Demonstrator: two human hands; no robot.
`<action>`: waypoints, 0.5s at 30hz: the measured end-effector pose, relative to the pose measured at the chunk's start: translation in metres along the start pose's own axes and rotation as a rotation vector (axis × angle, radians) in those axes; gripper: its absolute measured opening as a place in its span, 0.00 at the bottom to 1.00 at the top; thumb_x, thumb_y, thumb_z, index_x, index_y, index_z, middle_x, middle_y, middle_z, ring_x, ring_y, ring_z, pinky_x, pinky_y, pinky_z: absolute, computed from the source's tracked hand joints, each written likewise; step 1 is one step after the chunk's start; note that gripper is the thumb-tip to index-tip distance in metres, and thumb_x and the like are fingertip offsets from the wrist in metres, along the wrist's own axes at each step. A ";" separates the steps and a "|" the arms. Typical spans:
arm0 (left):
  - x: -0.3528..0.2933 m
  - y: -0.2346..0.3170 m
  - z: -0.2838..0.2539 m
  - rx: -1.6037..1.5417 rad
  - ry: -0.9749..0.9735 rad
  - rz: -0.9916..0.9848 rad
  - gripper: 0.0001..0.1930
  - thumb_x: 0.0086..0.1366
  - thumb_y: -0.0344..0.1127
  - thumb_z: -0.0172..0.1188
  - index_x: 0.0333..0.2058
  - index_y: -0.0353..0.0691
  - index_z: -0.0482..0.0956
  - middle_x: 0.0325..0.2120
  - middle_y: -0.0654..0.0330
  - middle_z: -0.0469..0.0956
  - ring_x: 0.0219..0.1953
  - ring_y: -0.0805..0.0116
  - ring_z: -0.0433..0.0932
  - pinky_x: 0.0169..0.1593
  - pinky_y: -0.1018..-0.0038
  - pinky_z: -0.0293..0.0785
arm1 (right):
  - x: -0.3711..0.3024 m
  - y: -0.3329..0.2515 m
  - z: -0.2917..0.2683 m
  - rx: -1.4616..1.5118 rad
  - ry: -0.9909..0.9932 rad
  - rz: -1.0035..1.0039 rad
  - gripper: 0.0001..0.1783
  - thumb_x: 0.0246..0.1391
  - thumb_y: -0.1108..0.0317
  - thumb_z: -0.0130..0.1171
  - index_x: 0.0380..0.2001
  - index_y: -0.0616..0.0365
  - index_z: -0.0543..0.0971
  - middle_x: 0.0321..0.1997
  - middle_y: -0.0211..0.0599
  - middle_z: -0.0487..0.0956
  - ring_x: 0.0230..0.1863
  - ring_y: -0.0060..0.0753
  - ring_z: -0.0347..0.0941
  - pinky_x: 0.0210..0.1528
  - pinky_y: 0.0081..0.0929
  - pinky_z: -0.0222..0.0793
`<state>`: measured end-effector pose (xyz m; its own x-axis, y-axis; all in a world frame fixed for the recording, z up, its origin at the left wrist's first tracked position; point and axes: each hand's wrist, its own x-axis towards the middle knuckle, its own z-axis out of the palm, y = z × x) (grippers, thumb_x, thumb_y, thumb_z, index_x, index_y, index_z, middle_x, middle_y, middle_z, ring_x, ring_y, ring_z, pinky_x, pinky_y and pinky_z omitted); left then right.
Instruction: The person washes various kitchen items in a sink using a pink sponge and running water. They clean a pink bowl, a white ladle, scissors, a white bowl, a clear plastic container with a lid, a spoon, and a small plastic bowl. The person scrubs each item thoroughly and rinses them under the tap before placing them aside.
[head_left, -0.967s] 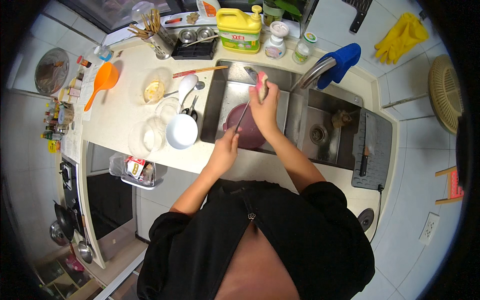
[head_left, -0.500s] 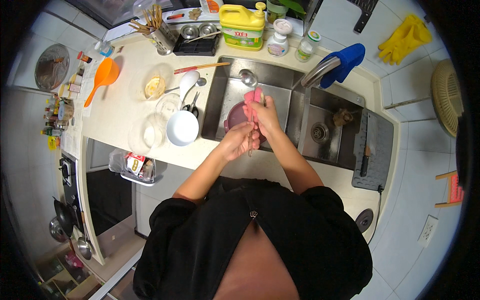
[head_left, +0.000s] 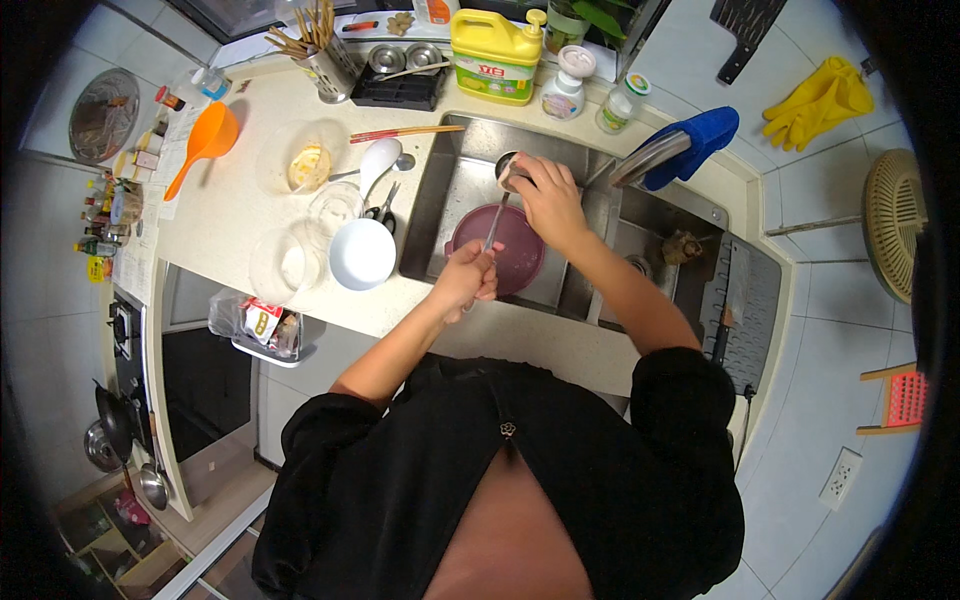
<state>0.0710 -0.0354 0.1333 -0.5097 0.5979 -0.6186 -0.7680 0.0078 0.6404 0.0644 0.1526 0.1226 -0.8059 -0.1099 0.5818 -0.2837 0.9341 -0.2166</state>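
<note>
My left hand [head_left: 467, 278] is closed round the handle of a metal ladle [head_left: 495, 222], which slants up and away over the sink. At its far end my right hand [head_left: 552, 203] presses a pink cloth [head_left: 512, 172] against the ladle's bowl; the fingers hide much of both. Below the ladle, a dusky pink round basin [head_left: 515, 262] sits in the larger bay of the steel sink [head_left: 425, 235].
Left of the sink are a white bowl [head_left: 362, 255], black-handled scissors [head_left: 388, 205], a white spoon [head_left: 380, 160], glass bowls [head_left: 285, 265] and chopsticks [head_left: 400, 133]. A yellow jug [head_left: 495, 75] stands behind. The faucet [head_left: 650, 160] and a cleaver [head_left: 735, 300] on a grey mat are right.
My right hand has moved from the ladle's handle up to its bowl with the pink cloth. The ladle has shifted slightly toward me, and my left hand sits a little lower and further left.
</note>
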 end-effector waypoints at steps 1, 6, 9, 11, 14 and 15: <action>-0.003 0.001 0.003 0.002 -0.012 0.007 0.09 0.67 0.31 0.37 0.41 0.36 0.63 0.13 0.66 0.57 0.10 0.77 0.51 0.16 0.80 0.49 | 0.005 0.008 0.003 -0.033 -0.033 -0.090 0.08 0.41 0.70 0.50 0.29 0.55 0.74 0.44 0.32 0.70 0.47 0.33 0.65 0.42 0.29 0.60; -0.008 -0.007 0.006 -0.007 -0.020 0.060 0.08 0.66 0.30 0.38 0.42 0.39 0.62 0.14 0.66 0.58 0.11 0.78 0.53 0.15 0.79 0.51 | 0.018 0.021 0.011 -0.140 -0.068 -0.357 0.09 0.41 0.68 0.49 0.30 0.53 0.74 0.42 0.29 0.71 0.46 0.28 0.65 0.39 0.26 0.60; -0.008 -0.012 0.013 0.017 0.013 0.091 0.08 0.67 0.31 0.37 0.43 0.40 0.61 0.13 0.66 0.56 0.10 0.78 0.51 0.15 0.78 0.49 | 0.024 0.021 0.017 -0.169 -0.076 -0.375 0.10 0.42 0.67 0.50 0.31 0.52 0.74 0.39 0.28 0.71 0.45 0.28 0.65 0.39 0.26 0.59; -0.010 -0.011 0.020 0.014 0.043 0.111 0.09 0.67 0.32 0.36 0.44 0.40 0.60 0.12 0.66 0.55 0.09 0.78 0.50 0.15 0.79 0.47 | 0.028 0.018 0.019 -0.189 -0.149 -0.335 0.10 0.43 0.68 0.49 0.32 0.51 0.74 0.39 0.30 0.71 0.44 0.28 0.65 0.41 0.27 0.59; -0.010 -0.008 0.025 0.003 0.062 0.194 0.08 0.66 0.30 0.37 0.42 0.39 0.61 0.11 0.68 0.55 0.09 0.79 0.51 0.13 0.79 0.48 | 0.030 0.012 0.032 -0.237 -0.108 -0.094 0.10 0.42 0.66 0.52 0.31 0.51 0.75 0.38 0.30 0.71 0.43 0.31 0.67 0.40 0.28 0.61; -0.008 -0.007 0.025 -0.002 0.066 0.208 0.09 0.67 0.30 0.37 0.43 0.39 0.61 0.11 0.68 0.55 0.09 0.79 0.52 0.13 0.79 0.48 | 0.030 0.005 0.038 -0.230 -0.120 0.054 0.09 0.42 0.66 0.54 0.30 0.52 0.76 0.37 0.32 0.71 0.41 0.33 0.68 0.38 0.30 0.62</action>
<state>0.0904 -0.0200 0.1451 -0.6816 0.5330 -0.5013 -0.6442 -0.1122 0.7566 0.0190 0.1413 0.1093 -0.8763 -0.0843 0.4743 -0.1241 0.9908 -0.0531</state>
